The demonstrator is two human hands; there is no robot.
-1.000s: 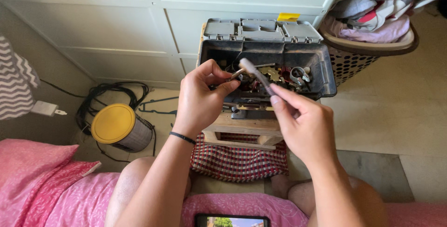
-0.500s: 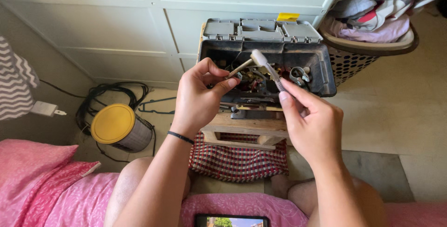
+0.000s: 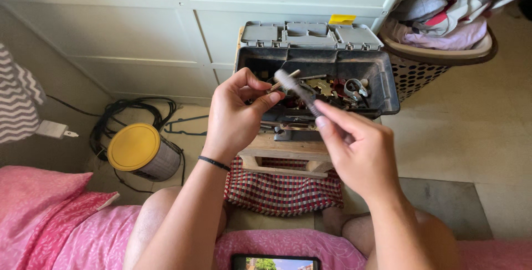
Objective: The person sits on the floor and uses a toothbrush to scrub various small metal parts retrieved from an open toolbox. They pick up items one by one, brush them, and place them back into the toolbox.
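Ratchet handle: a slim grey metal tool (image 3: 296,89), tilted, its head up and to the left, held above the open toolbox between the two hands.
Right hand: the right hand (image 3: 357,153) has its fingers (image 3: 327,116) closed around the lower end of the ratchet handle, thumb and forefinger pinching the shaft.
Left hand: the left hand (image 3: 235,117) has its fingers closed on a short metal bar (image 3: 281,81) that meets the head of the ratchet handle; a dark band sits on the wrist.
Nearest: a phone (image 3: 275,262) with a lit screen lies at the lower edge on a pink bedcover (image 3: 61,225), between the person's bare knees.
Below the hands: a red checked cloth (image 3: 282,189) hangs under a small wooden stool (image 3: 288,151).
Toolbox: a black toolbox (image 3: 316,84) rests on the stool, open, its grey lid (image 3: 307,34) tipped back against a white panelled wall; assorted metal parts fill it, too jumbled to tell apart.
Left on the floor: a tin with a yellow lid (image 3: 134,147), just in front of a coil of black cable (image 3: 130,109).
Far right: a laundry basket (image 3: 438,54) heaped with clothes, just beside the toolbox.
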